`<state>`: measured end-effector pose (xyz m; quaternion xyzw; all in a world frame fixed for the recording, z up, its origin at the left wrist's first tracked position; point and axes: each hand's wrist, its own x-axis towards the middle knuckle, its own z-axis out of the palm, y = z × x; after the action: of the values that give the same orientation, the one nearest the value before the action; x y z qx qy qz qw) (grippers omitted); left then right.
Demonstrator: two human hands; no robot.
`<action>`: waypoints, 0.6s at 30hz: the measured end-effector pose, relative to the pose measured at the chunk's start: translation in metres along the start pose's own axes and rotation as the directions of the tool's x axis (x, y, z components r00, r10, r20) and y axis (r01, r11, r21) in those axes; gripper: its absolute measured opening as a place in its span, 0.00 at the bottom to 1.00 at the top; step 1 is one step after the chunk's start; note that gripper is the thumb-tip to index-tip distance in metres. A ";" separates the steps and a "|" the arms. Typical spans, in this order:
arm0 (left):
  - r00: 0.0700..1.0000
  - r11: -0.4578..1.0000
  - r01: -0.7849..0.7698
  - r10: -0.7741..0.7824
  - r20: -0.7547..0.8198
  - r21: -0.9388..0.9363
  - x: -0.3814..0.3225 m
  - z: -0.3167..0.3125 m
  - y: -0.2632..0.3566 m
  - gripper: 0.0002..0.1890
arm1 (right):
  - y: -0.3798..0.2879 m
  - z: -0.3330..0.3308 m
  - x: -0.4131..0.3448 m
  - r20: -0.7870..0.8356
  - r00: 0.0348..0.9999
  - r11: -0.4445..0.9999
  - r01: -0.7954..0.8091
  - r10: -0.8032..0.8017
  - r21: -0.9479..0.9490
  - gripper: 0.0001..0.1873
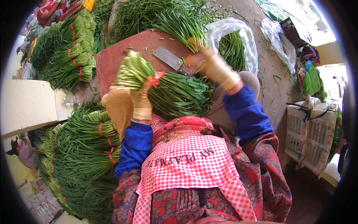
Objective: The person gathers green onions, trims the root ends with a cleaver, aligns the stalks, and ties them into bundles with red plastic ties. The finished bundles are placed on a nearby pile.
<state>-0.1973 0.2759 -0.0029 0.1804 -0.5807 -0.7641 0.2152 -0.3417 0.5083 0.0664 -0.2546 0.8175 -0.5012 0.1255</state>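
Observation:
My left hand (141, 99), in a tan glove, grips a bunch of garlic chives (179, 93) near its pale stem ends. A red tie (157, 78) circles this bunch, and its green leaves lie across my lap. My right hand (212, 63), gloved too and blurred by motion, is at the stem ends of a loose heap of chives (183, 26); whether its fingers hold any is unclear. Between the hands a cleaver (168, 57) with a dark handle rests on a red board (112, 64). Small cut stem pieces lie on the board.
Tied chive bunches are piled at my left (92, 148) and far left (75, 47). A clear plastic bag (250, 42) with chives stands beyond my right hand. White plastic crates (310, 134) are at the right. A person in red (46, 12) is at the upper left.

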 end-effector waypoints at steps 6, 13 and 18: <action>0.966 0.904 0.114 -0.197 -0.165 -0.412 0.026 -0.052 0.070 0.32 | 0.035 0.112 -0.056 0.304 0.947 0.962 0.172 -0.103 -0.211 0.45; 0.923 0.960 -0.152 0.053 -0.381 -0.236 0.012 -0.144 0.118 0.40 | 0.066 0.080 -0.044 0.309 0.925 0.721 0.058 0.222 -0.690 0.11; 0.874 0.946 -0.190 0.041 -0.484 -0.262 -0.007 -0.145 0.124 0.39 | 0.041 0.065 -0.033 0.047 0.996 0.855 0.085 -0.071 -0.512 0.14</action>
<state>-0.1002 0.1335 0.0789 0.2905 -0.3971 -0.7621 0.4208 -0.2964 0.4919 -0.0012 -0.3185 0.9086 -0.2665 0.0435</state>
